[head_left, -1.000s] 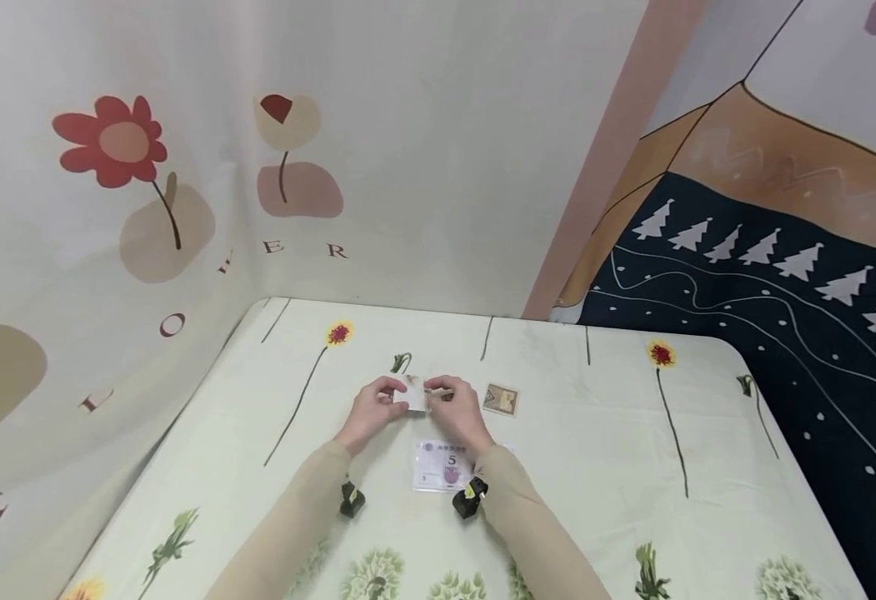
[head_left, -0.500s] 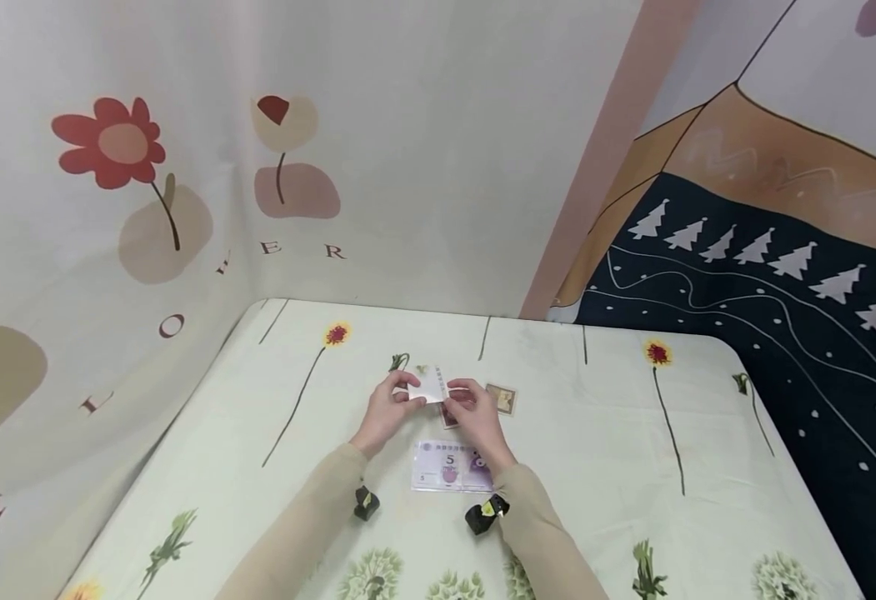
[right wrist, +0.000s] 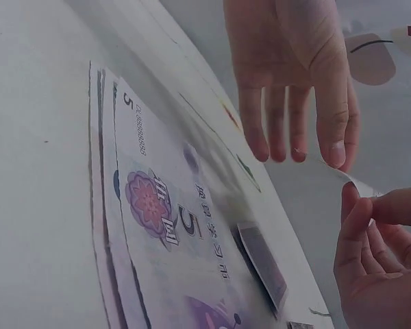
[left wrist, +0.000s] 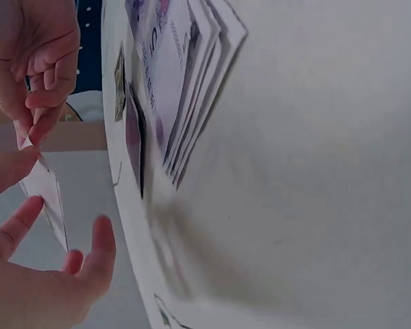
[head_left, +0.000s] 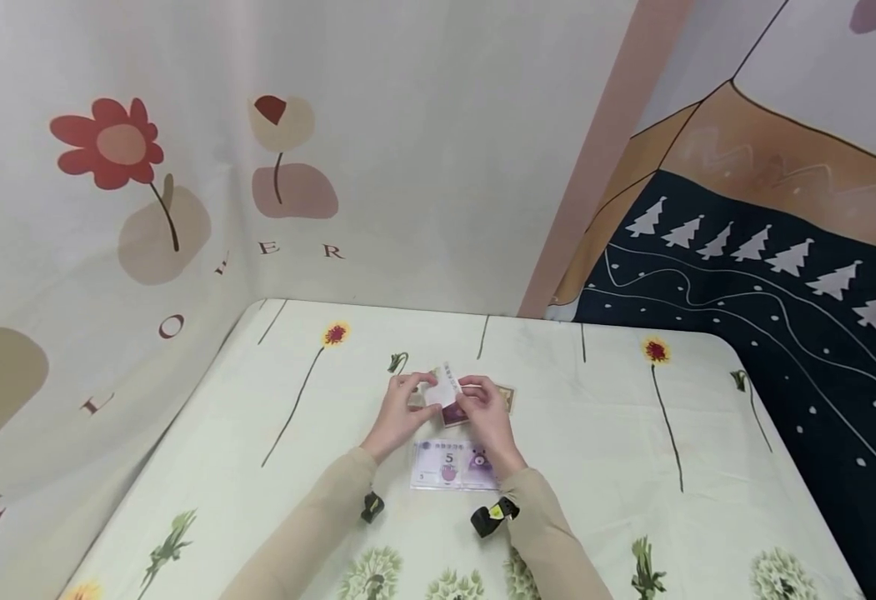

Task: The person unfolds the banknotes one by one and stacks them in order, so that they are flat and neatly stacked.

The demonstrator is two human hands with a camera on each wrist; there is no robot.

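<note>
A small white paper slip (head_left: 443, 388) is held above the table (head_left: 588, 458), pinched between thumb and fingers of both the left hand (head_left: 398, 415) and right hand (head_left: 490, 417), near a purple card (head_left: 453, 414) and some stacked purple notes (head_left: 441, 465).

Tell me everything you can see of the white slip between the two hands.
The white slip is small, thin and looks like paper. The face seen from the head is mostly plain white, with dark print along its right side, too small to read. It is held tilted above the table, clear of it; the left hand touches its left part and the right hand pinches its right edge. Whether it is folded is unclear.
</note>
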